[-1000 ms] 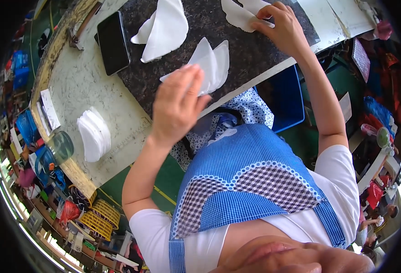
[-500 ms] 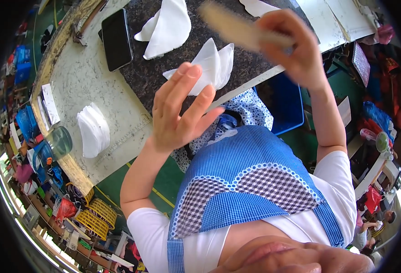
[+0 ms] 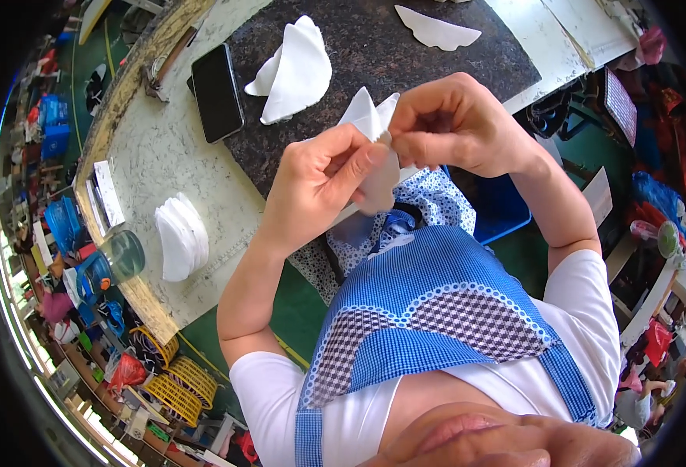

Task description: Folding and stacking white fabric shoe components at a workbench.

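Off-white piece (image 3: pixel 379 188) upright before table (image 3: pixel 137 187) edge, left hand (image 3: pixel 320 179) pinching its side, right hand (image 3: pixel 461 131) pinching its top, likely for two-point control; white pieces (image 3: pixel 365 114) just behind, presumably for easy reach.

At centre, the left hand (image 3: pixel 312 183) and right hand (image 3: pixel 467 128) partly hide the pale cut piece (image 3: pixel 379 187) and white pieces (image 3: pixel 365 114) beyond it. The upper edge crops the table (image 3: pixel 222 222). At lower right, a distant person (image 3: pixel 635 409) is too small to make out clearly.
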`<move>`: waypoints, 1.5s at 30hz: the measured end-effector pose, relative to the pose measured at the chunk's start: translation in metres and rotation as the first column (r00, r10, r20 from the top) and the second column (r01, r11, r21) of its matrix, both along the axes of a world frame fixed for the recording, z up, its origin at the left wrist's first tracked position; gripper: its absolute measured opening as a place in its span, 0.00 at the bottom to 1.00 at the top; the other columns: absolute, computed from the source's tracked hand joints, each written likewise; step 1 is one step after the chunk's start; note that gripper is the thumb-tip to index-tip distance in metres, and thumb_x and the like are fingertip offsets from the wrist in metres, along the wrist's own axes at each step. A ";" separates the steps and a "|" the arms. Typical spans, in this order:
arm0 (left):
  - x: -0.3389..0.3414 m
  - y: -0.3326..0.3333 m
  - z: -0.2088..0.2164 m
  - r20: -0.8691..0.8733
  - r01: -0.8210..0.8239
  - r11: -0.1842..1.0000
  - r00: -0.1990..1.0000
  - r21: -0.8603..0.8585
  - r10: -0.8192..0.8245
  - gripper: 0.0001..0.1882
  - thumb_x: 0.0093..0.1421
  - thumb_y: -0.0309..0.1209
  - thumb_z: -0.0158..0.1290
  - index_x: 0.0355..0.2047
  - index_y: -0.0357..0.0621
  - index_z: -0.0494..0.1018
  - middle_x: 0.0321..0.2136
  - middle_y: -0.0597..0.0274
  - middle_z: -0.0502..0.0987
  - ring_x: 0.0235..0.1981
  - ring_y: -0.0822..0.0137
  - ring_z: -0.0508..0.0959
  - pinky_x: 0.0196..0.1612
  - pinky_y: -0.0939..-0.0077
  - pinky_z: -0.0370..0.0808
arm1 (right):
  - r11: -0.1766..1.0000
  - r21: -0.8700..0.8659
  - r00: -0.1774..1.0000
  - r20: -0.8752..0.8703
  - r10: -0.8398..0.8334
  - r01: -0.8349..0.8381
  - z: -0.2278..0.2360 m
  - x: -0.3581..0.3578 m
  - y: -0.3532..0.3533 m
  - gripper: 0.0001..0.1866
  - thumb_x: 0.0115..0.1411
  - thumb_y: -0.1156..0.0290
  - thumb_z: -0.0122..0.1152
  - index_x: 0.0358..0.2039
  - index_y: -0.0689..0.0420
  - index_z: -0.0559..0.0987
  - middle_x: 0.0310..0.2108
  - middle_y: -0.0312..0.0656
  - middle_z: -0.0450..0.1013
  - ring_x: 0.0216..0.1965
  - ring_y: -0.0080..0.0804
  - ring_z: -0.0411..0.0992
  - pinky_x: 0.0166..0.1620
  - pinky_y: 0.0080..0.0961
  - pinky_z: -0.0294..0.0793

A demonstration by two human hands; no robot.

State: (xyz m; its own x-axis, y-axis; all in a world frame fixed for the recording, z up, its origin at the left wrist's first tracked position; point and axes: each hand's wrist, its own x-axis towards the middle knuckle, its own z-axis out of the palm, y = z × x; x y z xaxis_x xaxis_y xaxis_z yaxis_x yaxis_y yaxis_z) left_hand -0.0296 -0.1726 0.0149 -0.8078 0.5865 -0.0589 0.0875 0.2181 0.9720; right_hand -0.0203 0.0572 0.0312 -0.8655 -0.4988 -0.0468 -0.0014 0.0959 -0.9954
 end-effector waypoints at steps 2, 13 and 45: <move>-0.004 -0.006 0.004 0.394 0.138 0.975 0.898 0.175 -0.198 0.11 0.64 0.35 0.57 0.38 0.40 0.73 0.28 0.64 0.79 0.22 0.78 0.76 0.23 0.87 0.71 | 0.992 -0.068 0.989 0.104 0.110 -0.103 0.005 0.000 0.001 0.08 0.58 0.71 0.62 0.30 0.64 0.81 0.21 0.34 0.75 0.22 0.17 0.73 0.27 0.14 0.74; -0.001 0.016 0.001 -0.985 0.056 0.997 0.166 0.054 0.044 0.11 0.47 0.24 0.64 0.32 0.49 0.77 0.42 0.65 0.75 0.43 0.65 0.76 0.43 0.73 0.75 | 0.502 -0.790 0.845 0.499 0.194 0.351 -0.061 0.015 -0.031 0.17 0.56 0.60 0.48 0.29 0.59 0.79 0.41 0.42 0.75 0.44 0.31 0.71 0.52 0.27 0.67; 0.089 -0.036 -0.012 0.267 -0.001 0.990 0.963 -0.138 0.038 0.34 0.57 0.30 0.62 0.61 0.44 0.61 0.26 0.58 0.77 0.22 0.68 0.77 0.26 0.78 0.73 | 0.997 -0.027 0.929 0.363 0.080 -0.075 -0.051 0.063 0.002 0.12 0.62 0.63 0.65 0.32 0.60 0.81 0.21 0.33 0.74 0.18 0.15 0.68 0.21 0.12 0.66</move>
State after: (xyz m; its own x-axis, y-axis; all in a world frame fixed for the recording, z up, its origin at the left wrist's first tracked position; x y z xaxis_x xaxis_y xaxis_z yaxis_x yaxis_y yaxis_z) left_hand 0.0597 -0.2088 0.0027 -0.7624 0.5426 -0.3526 -0.1780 0.3481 0.9204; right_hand 0.0427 0.0597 -0.0199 -0.7490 -0.5663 -0.3439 0.3534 0.0976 -0.9304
